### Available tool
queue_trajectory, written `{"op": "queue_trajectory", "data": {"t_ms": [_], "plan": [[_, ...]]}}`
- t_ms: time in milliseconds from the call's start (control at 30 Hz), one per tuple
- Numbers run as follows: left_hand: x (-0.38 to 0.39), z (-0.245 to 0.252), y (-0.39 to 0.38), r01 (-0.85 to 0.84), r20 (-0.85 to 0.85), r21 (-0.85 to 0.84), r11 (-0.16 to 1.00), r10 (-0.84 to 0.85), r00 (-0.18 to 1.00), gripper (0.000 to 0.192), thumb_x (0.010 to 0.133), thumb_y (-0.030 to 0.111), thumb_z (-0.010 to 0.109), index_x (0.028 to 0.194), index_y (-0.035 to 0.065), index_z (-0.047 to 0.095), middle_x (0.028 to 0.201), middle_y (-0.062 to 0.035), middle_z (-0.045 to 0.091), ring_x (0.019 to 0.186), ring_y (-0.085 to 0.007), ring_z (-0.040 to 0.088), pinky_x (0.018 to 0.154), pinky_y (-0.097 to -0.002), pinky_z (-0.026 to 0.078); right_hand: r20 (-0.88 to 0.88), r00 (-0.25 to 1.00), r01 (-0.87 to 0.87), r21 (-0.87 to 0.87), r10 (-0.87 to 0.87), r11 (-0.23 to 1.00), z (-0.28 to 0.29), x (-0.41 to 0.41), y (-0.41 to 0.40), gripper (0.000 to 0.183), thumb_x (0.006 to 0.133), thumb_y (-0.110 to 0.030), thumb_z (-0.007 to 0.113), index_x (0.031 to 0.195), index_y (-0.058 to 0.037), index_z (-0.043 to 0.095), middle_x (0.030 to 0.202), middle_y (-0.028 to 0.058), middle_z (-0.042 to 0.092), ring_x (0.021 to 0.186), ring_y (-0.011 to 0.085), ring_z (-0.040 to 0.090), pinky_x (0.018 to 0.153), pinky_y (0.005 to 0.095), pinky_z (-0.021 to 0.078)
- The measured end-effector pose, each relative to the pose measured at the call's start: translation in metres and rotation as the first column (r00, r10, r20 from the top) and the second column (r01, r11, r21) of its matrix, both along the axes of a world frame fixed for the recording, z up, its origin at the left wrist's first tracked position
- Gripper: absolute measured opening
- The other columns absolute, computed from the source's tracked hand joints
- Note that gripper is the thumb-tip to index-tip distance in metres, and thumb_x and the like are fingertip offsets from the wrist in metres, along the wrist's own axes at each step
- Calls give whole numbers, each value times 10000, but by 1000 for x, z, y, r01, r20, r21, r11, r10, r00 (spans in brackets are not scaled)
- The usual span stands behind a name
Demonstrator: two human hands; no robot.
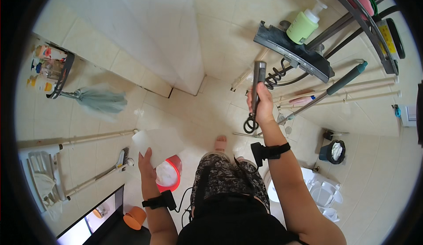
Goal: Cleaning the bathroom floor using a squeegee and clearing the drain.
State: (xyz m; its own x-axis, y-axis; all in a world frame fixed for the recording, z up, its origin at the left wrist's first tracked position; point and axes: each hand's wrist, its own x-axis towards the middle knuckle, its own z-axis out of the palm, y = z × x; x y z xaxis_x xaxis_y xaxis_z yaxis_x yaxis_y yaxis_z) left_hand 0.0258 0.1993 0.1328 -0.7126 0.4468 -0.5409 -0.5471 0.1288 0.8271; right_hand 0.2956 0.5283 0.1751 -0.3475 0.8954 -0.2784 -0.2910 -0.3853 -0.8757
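Observation:
My right hand (263, 103) is closed around the grey handle of a shower sprayer (259, 71), whose black coiled hose (276, 78) loops beside it. Above it, a light green pump bottle (302, 27) stands on a dark shower shelf (281, 42). At lower left, my left hand (147, 164) touches the lower edge of a pale, translucent sheet-like thing (158, 142); whether its fingers grip it is hard to tell. Close by that hand, a red-rimmed bucket (179, 175) on the floor holds something white.
A long-handled tool with a green grip (347, 76) leans at right. Beyond it are a small lined bin (332, 152) and a white toilet (322, 190). At left are a rack of bottles (62, 70), a mesh sponge (100, 101), a brush (124, 157), an orange pot (134, 218) and a screen (96, 217).

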Motion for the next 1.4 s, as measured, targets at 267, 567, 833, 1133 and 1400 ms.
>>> {"op": "queue_trajectory", "data": {"t_ms": [267, 567, 833, 1133, 1400], "plan": [[32, 11, -30, 21, 5, -106, 994, -21, 1000, 507, 840, 160, 603, 1272, 9, 386, 1166, -109, 530, 1032, -227, 552, 845, -343, 487, 198, 951, -239, -18, 238, 971, -52, 60, -73, 273, 909, -343, 529, 805, -93, 494, 561, -26, 446, 447, 57, 413, 375, 201, 308], [89, 13, -49, 121, -37, -169, 978, -129, 991, 505, 835, 168, 614, 1264, 7, 399, 1150, -108, 538, 1027, -228, 550, 850, -351, 475, 125, 958, 253, 61, -259, 966, -81, 159, -111, 321, 931, -385, 461, 856, -73, 476, 532, 12, 449, 392, 81, 394, 336, 213, 297], [133, 5, -79, 214, -27, -129, 968, -220, 975, 501, 839, 166, 601, 1268, 6, 396, 1138, -109, 543, 1014, -235, 558, 845, -359, 480, -139, 841, 525, -28, -524, 851, -54, 227, -131, 461, 901, -541, 379, 864, -87, 447, 575, 36, 450, 452, 145, 444, 344, 251, 329], [167, 13, -77, 306, -102, -164, 938, -325, 940, 528, 838, 223, 601, 1275, 12, 393, 1171, -119, 535, 1040, -250, 549, 878, -379, 462, -54, 795, 595, -128, -605, 793, -80, 277, -180, 463, 906, -526, 400, 858, -68, 446, 556, 54, 468, 403, 146, 437, 333, 246, 331], [186, 12, -56, 476, -187, -157, 865, -499, 846, 490, 853, 214, 587, 1263, 5, 417, 1157, -115, 546, 1029, -242, 553, 877, -369, 452, -20, 593, 797, -128, -805, 590, -104, 366, -201, 476, 899, -554, 378, 862, -82, 430, 541, 47, 454, 411, 146, 441, 331, 263, 335]]}}
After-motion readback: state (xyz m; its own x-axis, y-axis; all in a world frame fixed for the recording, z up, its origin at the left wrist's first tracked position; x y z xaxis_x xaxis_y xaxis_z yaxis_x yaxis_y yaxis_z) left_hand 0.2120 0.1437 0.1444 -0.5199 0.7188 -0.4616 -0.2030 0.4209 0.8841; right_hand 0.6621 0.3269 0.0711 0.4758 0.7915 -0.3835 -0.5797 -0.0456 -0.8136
